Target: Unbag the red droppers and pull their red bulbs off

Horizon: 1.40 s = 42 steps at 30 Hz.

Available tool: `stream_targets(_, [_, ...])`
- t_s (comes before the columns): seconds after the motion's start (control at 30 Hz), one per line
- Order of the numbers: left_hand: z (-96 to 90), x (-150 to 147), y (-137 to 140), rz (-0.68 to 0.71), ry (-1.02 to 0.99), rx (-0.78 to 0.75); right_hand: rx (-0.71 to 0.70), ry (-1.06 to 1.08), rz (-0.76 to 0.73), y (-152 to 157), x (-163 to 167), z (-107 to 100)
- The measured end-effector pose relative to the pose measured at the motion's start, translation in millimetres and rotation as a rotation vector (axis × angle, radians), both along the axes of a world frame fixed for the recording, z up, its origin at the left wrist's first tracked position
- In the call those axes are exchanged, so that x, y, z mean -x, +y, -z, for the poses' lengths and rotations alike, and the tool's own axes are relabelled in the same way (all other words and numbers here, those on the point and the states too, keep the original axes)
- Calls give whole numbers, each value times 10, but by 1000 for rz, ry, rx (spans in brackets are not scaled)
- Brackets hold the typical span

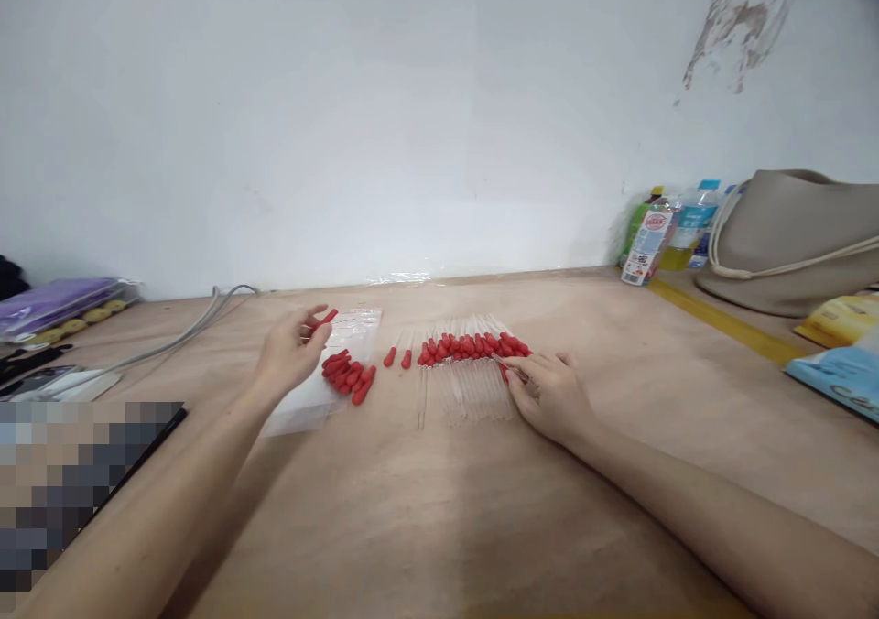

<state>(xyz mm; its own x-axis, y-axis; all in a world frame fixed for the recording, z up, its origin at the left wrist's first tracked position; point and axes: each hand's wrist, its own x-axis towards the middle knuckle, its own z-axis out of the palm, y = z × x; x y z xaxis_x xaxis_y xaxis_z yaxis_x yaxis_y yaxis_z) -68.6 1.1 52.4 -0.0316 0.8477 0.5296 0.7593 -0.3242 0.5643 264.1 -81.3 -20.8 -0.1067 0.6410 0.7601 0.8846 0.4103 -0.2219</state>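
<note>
My left hand [292, 349] is raised over a clear plastic bag [295, 415], its fingers closed on a red rubber dropper bulb [330, 316]. Below it, a pile of loose red bulbs [349, 376] lies on the bag. My right hand [553, 395] rests on the table at the right end of the droppers, pinching a thin glass dropper tube [508, 363]; the fingers partly hide it. A row of glass droppers with red bulbs [467, 346] lies beside that hand, tubes pointing to the wall. Bare glass tubes [477, 395] lie just in front of the row.
At the back right stand several drink bottles [645, 239] and a grey-beige bag [797, 244]. Yellow and blue packets [838, 372] lie at the right edge. Purple packages [61, 303], a grey cable [185, 331] and a dark-edged, pixelated flat object [82, 491] are on the left.
</note>
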Motion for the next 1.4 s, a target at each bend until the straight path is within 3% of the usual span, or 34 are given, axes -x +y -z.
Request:
stream_targets(0.2, [-55, 213, 69, 29, -90, 154, 17, -64, -23, -8, 52, -2])
stream_targets(0.5, [332, 381, 281, 24, 6, 298, 146, -127, -127, -46, 65, -40])
stream_targets(0.77, [417, 485, 356, 61, 46, 249, 197, -155, -164, -64, 53, -54])
stream_targets(0.97, [371, 430, 299, 62, 65, 211, 131, 4, -75, -23, -23, -14])
stream_targets(1.2, [186, 191, 150, -32, 185, 37, 184, 164, 31, 42, -122, 21])
stream_targets(1.3, [108, -92, 101, -6, 405, -28, 202, 172, 48, 51, -119, 25])
stream_targets(1.4, [97, -405, 121, -2, 631, 57, 230, 214, 66, 69, -137, 39])
